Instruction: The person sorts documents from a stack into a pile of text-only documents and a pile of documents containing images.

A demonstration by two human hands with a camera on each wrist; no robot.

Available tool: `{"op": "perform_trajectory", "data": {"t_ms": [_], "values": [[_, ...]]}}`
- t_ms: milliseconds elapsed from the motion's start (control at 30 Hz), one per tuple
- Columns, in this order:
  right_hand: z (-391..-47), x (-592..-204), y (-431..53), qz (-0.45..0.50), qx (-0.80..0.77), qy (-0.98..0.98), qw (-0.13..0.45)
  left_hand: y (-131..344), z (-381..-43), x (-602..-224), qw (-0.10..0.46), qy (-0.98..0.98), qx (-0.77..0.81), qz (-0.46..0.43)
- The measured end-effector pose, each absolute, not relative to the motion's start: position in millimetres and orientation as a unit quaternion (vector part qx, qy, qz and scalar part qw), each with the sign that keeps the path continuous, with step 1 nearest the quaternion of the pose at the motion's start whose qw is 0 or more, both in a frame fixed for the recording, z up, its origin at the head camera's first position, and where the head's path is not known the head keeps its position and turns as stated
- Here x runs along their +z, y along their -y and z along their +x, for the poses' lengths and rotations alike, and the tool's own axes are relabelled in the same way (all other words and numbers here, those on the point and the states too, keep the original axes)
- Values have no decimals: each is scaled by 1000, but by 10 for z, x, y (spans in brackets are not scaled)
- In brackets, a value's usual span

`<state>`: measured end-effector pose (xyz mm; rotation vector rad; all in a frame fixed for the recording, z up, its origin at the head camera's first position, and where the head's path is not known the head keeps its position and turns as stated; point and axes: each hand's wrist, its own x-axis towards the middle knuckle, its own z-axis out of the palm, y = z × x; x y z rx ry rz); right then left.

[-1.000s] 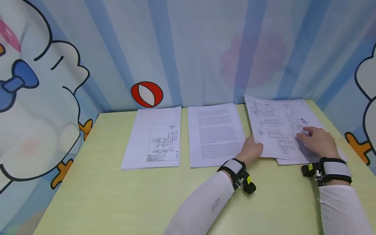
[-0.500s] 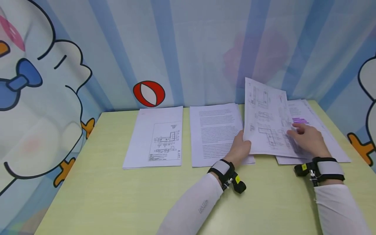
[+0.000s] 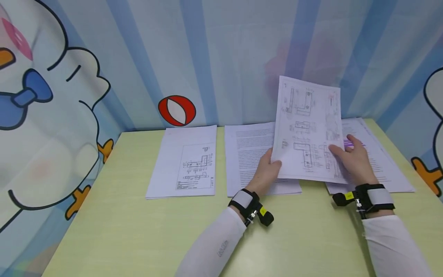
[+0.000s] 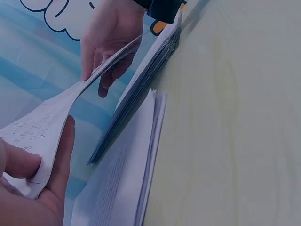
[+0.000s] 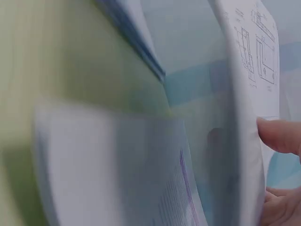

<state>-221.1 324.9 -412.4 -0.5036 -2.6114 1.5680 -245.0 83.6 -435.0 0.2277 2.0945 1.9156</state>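
Observation:
Raised above the table, some sheets of paper with technical drawings (image 3: 311, 119) hang tilted between both hands. My left hand (image 3: 263, 172) pinches their lower left side, thumb on the printed face and fingers behind, as the left wrist view shows. At the lower right side, my right hand (image 3: 356, 162) grips the sheets with its thumb in front. Below and behind them lies a right paper stack (image 3: 384, 169) with purple-marked lines, partly covered. A middle stack of text pages (image 3: 247, 154) is partly hidden by the held sheets.
A left paper stack (image 3: 194, 165) with an L-shaped drawing on top lies on the pale yellow table (image 3: 121, 231). Behind the table's far edge hangs a striped blue curtain (image 3: 238, 57) with cartoon prints.
Both hands have lifted the drawing sheets off the right stack and moved them up and left. The purple-marked page beneath has come into view.

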Motion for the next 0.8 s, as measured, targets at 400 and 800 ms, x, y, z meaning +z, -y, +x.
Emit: {"op": "perform_trajectory", "data": {"t_ms": [400, 800], "values": [[-2244, -4012, -2646, -81, 720, 688, -47, -92, -2496, -4212, 101, -735, 664, 92], [-2277, -3951, -1819, -58, 691, 720, -29, 794, -2505, -4161, 44, -750, 655, 82]]}}
